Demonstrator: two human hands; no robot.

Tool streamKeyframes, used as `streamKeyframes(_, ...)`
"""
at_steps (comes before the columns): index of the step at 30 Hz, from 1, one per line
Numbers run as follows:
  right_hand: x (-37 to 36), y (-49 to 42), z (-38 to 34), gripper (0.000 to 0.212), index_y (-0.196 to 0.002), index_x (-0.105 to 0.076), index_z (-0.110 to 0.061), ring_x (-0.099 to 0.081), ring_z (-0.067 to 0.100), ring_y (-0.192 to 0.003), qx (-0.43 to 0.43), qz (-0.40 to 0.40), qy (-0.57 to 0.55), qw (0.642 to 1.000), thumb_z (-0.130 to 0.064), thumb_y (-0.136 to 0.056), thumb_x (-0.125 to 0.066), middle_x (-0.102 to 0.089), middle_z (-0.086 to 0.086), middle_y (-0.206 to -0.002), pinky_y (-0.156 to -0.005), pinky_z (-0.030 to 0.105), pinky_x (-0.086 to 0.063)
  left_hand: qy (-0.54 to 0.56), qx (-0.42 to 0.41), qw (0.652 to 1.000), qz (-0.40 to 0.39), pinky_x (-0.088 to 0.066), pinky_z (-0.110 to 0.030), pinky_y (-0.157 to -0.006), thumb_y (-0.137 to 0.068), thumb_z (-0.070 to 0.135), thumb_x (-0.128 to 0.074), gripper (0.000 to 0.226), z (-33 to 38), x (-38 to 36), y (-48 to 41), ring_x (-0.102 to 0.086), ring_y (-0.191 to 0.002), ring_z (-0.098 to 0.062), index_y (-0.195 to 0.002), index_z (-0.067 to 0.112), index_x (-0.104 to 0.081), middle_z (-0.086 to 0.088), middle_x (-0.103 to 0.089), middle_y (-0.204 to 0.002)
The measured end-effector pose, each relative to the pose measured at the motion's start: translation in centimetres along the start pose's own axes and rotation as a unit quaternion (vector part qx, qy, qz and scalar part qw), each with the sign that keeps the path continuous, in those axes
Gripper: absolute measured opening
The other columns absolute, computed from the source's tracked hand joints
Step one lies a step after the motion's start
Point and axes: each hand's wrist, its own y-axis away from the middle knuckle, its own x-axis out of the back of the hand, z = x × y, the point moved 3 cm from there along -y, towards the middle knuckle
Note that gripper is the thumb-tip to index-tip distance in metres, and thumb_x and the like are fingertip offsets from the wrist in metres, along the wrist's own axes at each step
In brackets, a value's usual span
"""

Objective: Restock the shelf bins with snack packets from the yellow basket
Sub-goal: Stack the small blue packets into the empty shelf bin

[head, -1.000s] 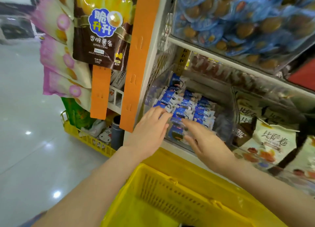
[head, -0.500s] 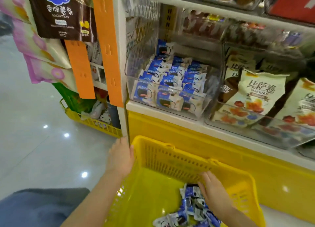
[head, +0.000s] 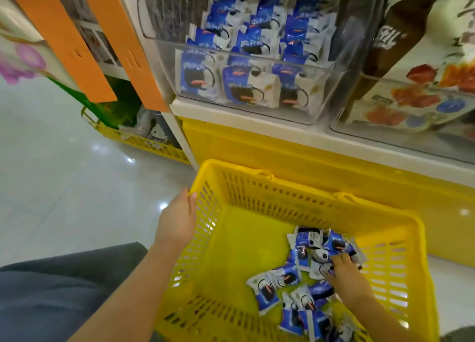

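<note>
**Right hand reaching into a basket of snack packets**

A yellow basket [head: 257, 187] sits on the floor below a clear shelf bin [head: 246, 110] partly filled with blue-and-white packets. The left hand [head: 177, 220] grips the basket's left rim. The right hand [head: 344, 272] rests, fingers spread, on the loose snack packets [head: 288, 285] heaped in the basket's right half; whether it grasps one, I cannot tell. The bin lies up and forward from that hand, which is the nearer one.

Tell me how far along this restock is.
Midway. Done: the clear bin already holds rows of blue packets. In hand: right hand reaches into the basket's packet pile; left hand grips the yellow basket rim. Left: many packets.
</note>
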Motion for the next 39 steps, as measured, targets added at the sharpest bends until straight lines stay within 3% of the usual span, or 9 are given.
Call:
streamKeyframes(10, 1.3, 0.7, -0.1, 0.022, -0.112, -0.058, -0.016, -0.058, 0.017, -0.084, 0.049, 0.051, 0.004, 0.997, -0.026, -0.1, -0.043, -0.052, 0.003, -0.12, -0.071, 0.026, -0.045, -0.037, 0.017, 0.999, 0.024, -0.035, -0.038, -0.066, -0.1, 0.033, -0.025, 0.036, 0.1, -0.3, 0.3, -0.056, -0.087, -0.04, -0.096, 0.006, -0.048, -0.019, -0.06, -0.096)
streamKeyframes(14, 3.5, 2.3, -1.7, 0.013, -0.086, -0.052, -0.019, -0.042, 0.007, -0.051, 0.079, 0.11, -0.084, 0.987, -0.025, -0.097, -0.05, -0.05, -0.005, -0.071, -0.053, 0.025, -0.037, 0.084, 0.047, 0.992, 0.078, -0.037, -0.044, -0.084, -0.099, 0.022, -0.033, 0.032, 1.6, 0.3, 0.9, -0.048, -0.103, -0.038, -0.113, -0.001, -0.05, -0.023, -0.054, -0.109)
streamKeyframes(17, 5.7, 3.9, -3.4, 0.008, -0.09, -0.056, -0.018, -0.052, 0.01, -0.055, 0.102, 0.14, -0.164, 0.971, -0.024, -0.095, -0.053, -0.059, -0.002, -0.071, -0.05, 0.026, -0.037, 0.155, -0.002, 0.982, 0.11, -0.033, -0.038, -0.09, -0.097, 0.013, -0.039, 0.027, 4.0, 0.1, 2.9, -0.044, -0.107, -0.034, -0.116, -0.004, -0.049, -0.023, -0.049, -0.113)
streamKeyframes(20, 7.4, 5.8, -5.2, 0.007, -0.086, -0.057, -0.02, -0.06, 0.009, -0.071, 0.126, 0.15, -0.273, 0.942, -0.023, -0.092, -0.058, -0.065, -0.001, -0.079, -0.06, 0.025, -0.048, 0.201, -0.052, 0.977, 0.053, -0.031, -0.025, -0.091, -0.098, 0.019, -0.037, 0.028, 6.2, -1.6, 6.0, -0.042, -0.107, -0.016, -0.118, 0.004, -0.049, -0.012, -0.048, -0.116)
streamKeyframes(22, 8.4, 7.0, -6.4, 0.01, -0.082, -0.057, -0.015, -0.063, 0.004, -0.068, 0.147, 0.137, -0.34, 0.919, -0.019, -0.089, -0.063, -0.066, 0.001, -0.077, -0.058, 0.018, -0.05, 0.259, -0.027, 0.964, -0.055, -0.028, -0.017, -0.093, -0.099, 0.026, -0.034, 0.033, 7.0, -3.4, 8.0, -0.042, -0.114, -0.011, -0.124, 0.009, -0.047, -0.004, -0.048, -0.12)
streamKeyframes(26, 9.5, 9.0, -8.2, 0.016, -0.076, -0.055, -0.007, -0.064, -0.001, -0.06, 0.168, 0.034, -0.506, 0.846, -0.013, -0.088, -0.063, -0.061, -0.004, -0.07, -0.062, 0.019, -0.055, 0.413, 0.05, 0.864, -0.285, -0.041, -0.008, -0.081, -0.097, 0.044, -0.025, 0.037, 8.3, -5.8, 11.6, -0.047, -0.112, -0.004, -0.12, 0.023, -0.046, 0.011, -0.048, -0.12)
streamKeyframes(31, 10.3, 10.6, -8.7, 0.019, -0.078, -0.062, -0.01, -0.07, 0.01, -0.073, 0.181, -0.001, -0.579, 0.795, -0.02, -0.092, -0.056, -0.071, -0.007, -0.072, -0.067, 0.021, -0.056, 0.501, 0.073, 0.791, -0.343, -0.055, -0.03, -0.075, -0.088, 0.04, -0.057, 0.03, 8.8, -5.5, 12.5, -0.067, -0.092, -0.014, -0.112, 0.022, -0.058, 0.0, -0.069, -0.105)
streamKeyframes(35, 9.6, 9.9, -8.2, 0.021, -0.08, -0.063, -0.004, -0.071, 0.015, -0.076, 0.148, -0.006, -0.603, 0.784, -0.021, -0.091, -0.059, -0.073, 0.004, -0.079, -0.067, 0.022, -0.057, 0.47, 0.021, 0.813, -0.343, -0.052, -0.02, -0.067, -0.085, 0.027, -0.065, 0.02, 8.7, -5.0, 12.1, -0.068, -0.084, -0.004, -0.103, 0.022, -0.058, 0.008, -0.07, -0.095)
streamKeyframes(39, 7.4, 8.1, -7.3, 0.02, -0.076, -0.064, -0.011, -0.065, 0.003, -0.071, 0.127, 0.037, -0.543, 0.829, -0.021, -0.092, -0.057, -0.067, -0.002, -0.075, -0.069, 0.016, -0.052, 0.408, 0.015, 0.859, -0.309, -0.039, -0.006, -0.055, -0.086, 0.023, -0.064, 0.017, 8.2, -5.9, 12.3, -0.054, -0.06, 0.012, -0.081, 0.023, -0.048, 0.013, -0.056, -0.074)
